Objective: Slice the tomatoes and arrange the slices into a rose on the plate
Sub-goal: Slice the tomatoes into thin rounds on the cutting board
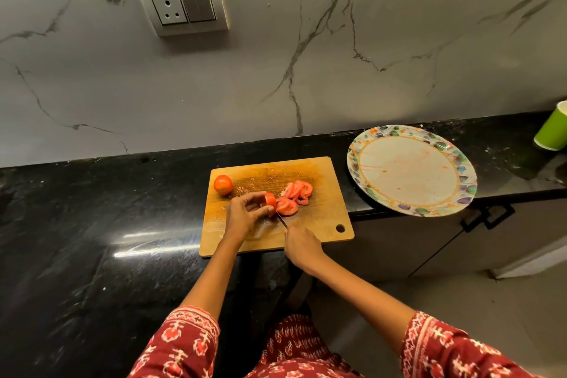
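Note:
On the wooden cutting board [319,224] my left hand [245,213] pinches a tomato end piece [270,200] upright. My right hand [302,244] grips a knife [281,220], its blade set against the piece's right side. Several cut slices [294,198] lie in a loose pile just right of the blade. A whole tomato [223,184] sits at the board's far left corner. The round plate with a patterned rim [412,208] lies to the right, smeared with tomato juice and bearing no slices.
The board lies on a black stone counter [92,239] against a marble wall with a socket [181,4]. The plate overhangs the counter's front edge above a cabinet handle [487,218]. A green cup [552,127] stands at the far right.

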Demonstrator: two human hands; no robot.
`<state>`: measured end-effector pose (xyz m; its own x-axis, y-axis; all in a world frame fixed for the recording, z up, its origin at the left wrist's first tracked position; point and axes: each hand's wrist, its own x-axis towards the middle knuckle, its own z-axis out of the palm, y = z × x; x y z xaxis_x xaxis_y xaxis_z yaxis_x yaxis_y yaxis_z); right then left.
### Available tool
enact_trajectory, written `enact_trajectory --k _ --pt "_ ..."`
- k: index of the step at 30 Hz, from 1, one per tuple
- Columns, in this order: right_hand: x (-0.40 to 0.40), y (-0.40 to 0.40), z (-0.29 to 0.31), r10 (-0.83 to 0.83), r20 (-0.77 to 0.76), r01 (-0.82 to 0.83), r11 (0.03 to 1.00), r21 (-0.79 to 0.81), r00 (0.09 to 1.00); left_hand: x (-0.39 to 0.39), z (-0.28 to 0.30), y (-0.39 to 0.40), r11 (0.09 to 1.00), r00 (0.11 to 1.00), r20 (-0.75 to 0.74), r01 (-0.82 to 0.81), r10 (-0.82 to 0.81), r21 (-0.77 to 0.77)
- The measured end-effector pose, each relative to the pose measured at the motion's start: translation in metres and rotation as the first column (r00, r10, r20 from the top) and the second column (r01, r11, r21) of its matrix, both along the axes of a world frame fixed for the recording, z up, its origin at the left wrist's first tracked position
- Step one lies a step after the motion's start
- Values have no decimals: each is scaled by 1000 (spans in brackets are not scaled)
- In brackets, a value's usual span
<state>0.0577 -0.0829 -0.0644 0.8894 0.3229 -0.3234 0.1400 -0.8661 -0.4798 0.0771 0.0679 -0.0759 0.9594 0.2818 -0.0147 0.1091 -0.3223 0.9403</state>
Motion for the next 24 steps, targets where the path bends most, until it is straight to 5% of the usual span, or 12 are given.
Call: enact_trajectory --k 10,15,24 --pt "-23 -22 -9 50 119 -40 996 -85 992 -4 1 6 998 999 25 -21 23 -54" --pt "-17 -21 -4 -43 33 41 997 60 999 -4 -1 7 999 1000 12 -11 11 -49" --pt "6 -1 22 -71 98 47 972 230 993 -8 -3 -1 998 990 139 18 -27 64"
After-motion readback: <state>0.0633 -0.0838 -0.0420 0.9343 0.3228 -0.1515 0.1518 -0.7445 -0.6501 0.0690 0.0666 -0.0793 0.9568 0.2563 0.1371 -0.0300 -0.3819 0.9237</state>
